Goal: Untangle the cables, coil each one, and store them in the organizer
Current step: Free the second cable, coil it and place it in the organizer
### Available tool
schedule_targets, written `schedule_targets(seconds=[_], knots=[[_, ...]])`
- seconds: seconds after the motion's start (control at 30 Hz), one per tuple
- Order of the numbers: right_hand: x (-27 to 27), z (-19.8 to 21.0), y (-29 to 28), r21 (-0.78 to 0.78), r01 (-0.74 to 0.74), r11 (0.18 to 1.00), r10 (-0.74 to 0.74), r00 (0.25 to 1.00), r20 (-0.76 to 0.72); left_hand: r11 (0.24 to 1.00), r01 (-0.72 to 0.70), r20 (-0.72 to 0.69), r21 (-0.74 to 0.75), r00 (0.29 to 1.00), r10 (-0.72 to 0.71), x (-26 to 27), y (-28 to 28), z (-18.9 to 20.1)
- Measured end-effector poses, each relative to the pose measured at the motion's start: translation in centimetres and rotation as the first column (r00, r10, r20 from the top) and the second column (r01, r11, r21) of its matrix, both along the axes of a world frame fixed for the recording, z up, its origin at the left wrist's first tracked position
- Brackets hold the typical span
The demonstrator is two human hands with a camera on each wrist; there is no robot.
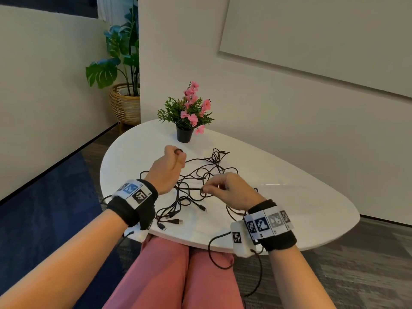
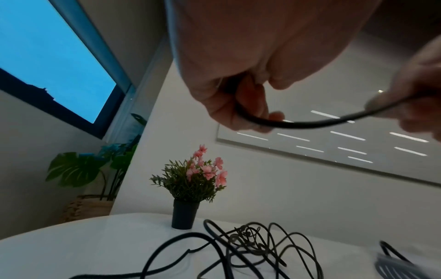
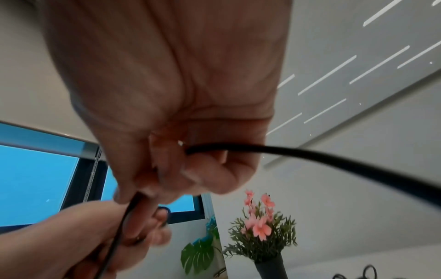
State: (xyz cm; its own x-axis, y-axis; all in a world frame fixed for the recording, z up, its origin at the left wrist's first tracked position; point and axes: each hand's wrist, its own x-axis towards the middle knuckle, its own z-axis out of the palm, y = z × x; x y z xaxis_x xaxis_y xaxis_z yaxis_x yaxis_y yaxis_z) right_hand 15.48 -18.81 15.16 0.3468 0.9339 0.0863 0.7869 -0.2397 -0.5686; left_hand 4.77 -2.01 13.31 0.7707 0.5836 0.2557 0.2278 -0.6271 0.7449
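A tangle of black cables (image 1: pixel 196 175) lies spread on the white table (image 1: pixel 289 197). My left hand (image 1: pixel 177 156) is raised above the tangle, its fingers curled round a black cable (image 2: pixel 310 123) with a small loop showing at its top. That strand runs across to my right hand (image 1: pixel 206 190), which pinches it just above the pile. In the right wrist view my right hand (image 3: pixel 186 162) grips the cable (image 3: pixel 310 154), and a second stretch drops toward the left hand (image 3: pixel 114 236). Several loose plug ends (image 1: pixel 176 220) lie near the front edge. No organizer is in view.
A small black pot of pink flowers (image 1: pixel 185 121) stands at the table's far side, just beyond the left hand. A large plant in a wicker basket (image 1: pixel 124 103) stands on the floor behind. My knees (image 1: pixel 178 275) sit under the near table edge.
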Motion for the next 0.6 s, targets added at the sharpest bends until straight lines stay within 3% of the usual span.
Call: schedule_targets(seconds=[0.13,0.27,0.4,0.5,0.53,0.6], knots=[[0.8,0.1,0.3,0.18,0.039,0.983,-0.053,0.996,0.073,0.967,0.234,-0.274,0.097,0.941,-0.201,-0.1,-1.0,-0.3],[1.2,-0.4,0.4,0.313,0.137,0.94,-0.143,0.99,-0.004,0.928,0.335,-0.35,0.163,0.899,-0.263,-0.1,-1.2,0.0],[1.8,-1.1,0.6,0.413,0.306,0.858,-0.223,0.945,-0.237,0.923,0.379,-0.187,-0.062,0.904,-0.384,-0.4,0.0,0.7],[2.0,-1.8,0.9,0.375,0.385,0.844,-0.228,0.888,-0.398,0.937,0.285,0.006,-0.201,0.957,-0.29,-0.5,0.5,0.9],[1.8,-2.1,1.0,0.366,0.392,0.844,-0.218,0.874,-0.434,0.916,0.256,0.106,-0.308,0.966,-0.235,-0.5,0.6,0.8],[1.2,-2.8,1.3,0.339,0.386,0.858,-0.197,0.856,-0.477,0.789,0.272,0.291,-0.551,0.949,-0.124,-0.4,0.7,0.6]])
